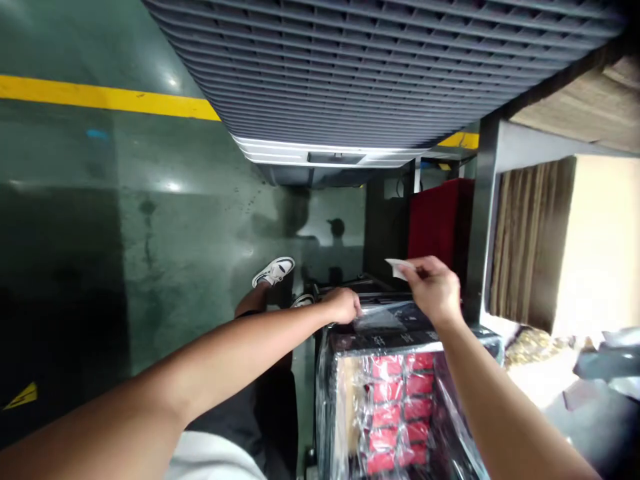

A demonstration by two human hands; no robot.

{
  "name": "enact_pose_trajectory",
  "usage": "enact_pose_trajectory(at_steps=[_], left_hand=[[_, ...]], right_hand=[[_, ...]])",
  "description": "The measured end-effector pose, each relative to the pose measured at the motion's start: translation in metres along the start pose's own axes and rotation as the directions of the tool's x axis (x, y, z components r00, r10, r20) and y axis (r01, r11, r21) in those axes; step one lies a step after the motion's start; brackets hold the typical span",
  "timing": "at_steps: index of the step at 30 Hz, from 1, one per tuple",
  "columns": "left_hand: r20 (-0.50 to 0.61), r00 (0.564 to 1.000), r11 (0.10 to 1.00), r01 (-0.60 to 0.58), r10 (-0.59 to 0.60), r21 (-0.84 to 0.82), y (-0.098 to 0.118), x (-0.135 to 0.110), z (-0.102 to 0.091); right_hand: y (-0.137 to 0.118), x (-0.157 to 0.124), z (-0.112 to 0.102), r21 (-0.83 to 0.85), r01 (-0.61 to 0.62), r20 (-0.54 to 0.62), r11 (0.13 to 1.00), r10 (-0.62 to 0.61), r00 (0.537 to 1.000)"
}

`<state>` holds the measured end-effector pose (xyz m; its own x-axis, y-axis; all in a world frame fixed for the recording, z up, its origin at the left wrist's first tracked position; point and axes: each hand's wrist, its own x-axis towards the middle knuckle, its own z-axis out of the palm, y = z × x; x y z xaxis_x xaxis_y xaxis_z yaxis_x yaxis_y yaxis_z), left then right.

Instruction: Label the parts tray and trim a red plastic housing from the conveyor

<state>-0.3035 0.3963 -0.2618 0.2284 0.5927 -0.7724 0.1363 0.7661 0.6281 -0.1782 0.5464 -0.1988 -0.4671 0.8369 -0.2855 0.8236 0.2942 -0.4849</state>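
Observation:
A small white slip [399, 267], like paper or a label, is pinched between the thumb and fingers of my right hand [435, 288]. This hand is raised above the far side of a black box wrapped in clear plastic [327, 400]. At the box's far left corner, my left hand [344, 305] is closed, with its fingers curled down beside a dark, glossy plastic-covered surface [387, 319]; what it grips is hidden. Several red packs [386, 417] in clear film sit in rows inside the box.
A large grey ribbed panel [340, 73] stands in front. On the right, a metal post [485, 220] stands near a stack of brown boards [530, 240] and a red box [433, 223]. A yellow line [110, 97] crosses the green floor [190, 220]. A shoe [274, 271] shows below.

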Motion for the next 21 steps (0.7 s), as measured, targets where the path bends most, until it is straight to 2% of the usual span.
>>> enact_pose_trajectory(at_steps=[1, 3, 6, 9, 12, 14, 16, 17, 21], left_hand=[[0.035, 0.999, 0.999, -0.022, 0.023, -0.024, 0.005, -0.005, -0.002], [0.129, 0.988, 0.994, -0.069, 0.079, -0.086, 0.013, -0.015, -0.007], [0.264, 0.953, 0.978, -0.100, 0.147, -0.183, 0.017, -0.019, -0.015], [0.239, 0.967, 0.978, -0.040, 0.089, -0.205, 0.011, -0.008, -0.015], [0.129, 0.992, 0.994, 0.007, 0.008, -0.113, 0.003, 0.012, -0.008], [0.098, 0.995, 1.000, -0.017, 0.019, -0.025, -0.001, 0.024, -0.004], [0.112, 0.992, 0.997, -0.064, 0.059, 0.041, -0.002, 0.031, -0.001], [0.130, 0.988, 0.994, -0.088, 0.079, 0.064, -0.002, 0.033, 0.000], [0.153, 0.976, 0.976, -0.175, 0.154, 0.132, 0.000, 0.034, 0.003]], right_hand=[[0.002, 0.003, 0.010, 0.009, -0.005, 0.148, 1.000, 0.003, 0.989], [0.004, 0.001, 0.024, 0.024, -0.004, 0.410, 1.000, -0.006, 0.912], [0.006, -0.011, 0.026, 0.044, 0.021, 0.628, 0.999, -0.044, 0.777], [0.009, -0.023, 0.007, 0.043, 0.012, 0.728, 0.999, -0.040, 0.685], [0.015, -0.027, -0.019, 0.015, -0.056, 0.775, 0.998, 0.024, 0.631], [0.020, -0.026, -0.032, 0.001, -0.153, 0.794, 0.988, 0.092, 0.601], [0.026, -0.026, -0.038, 0.000, -0.237, 0.782, 0.971, 0.148, 0.605], [0.028, -0.026, -0.038, 0.002, -0.254, 0.756, 0.967, 0.164, 0.633], [0.030, -0.028, -0.026, 0.094, -0.275, 0.547, 0.957, 0.182, 0.817]])
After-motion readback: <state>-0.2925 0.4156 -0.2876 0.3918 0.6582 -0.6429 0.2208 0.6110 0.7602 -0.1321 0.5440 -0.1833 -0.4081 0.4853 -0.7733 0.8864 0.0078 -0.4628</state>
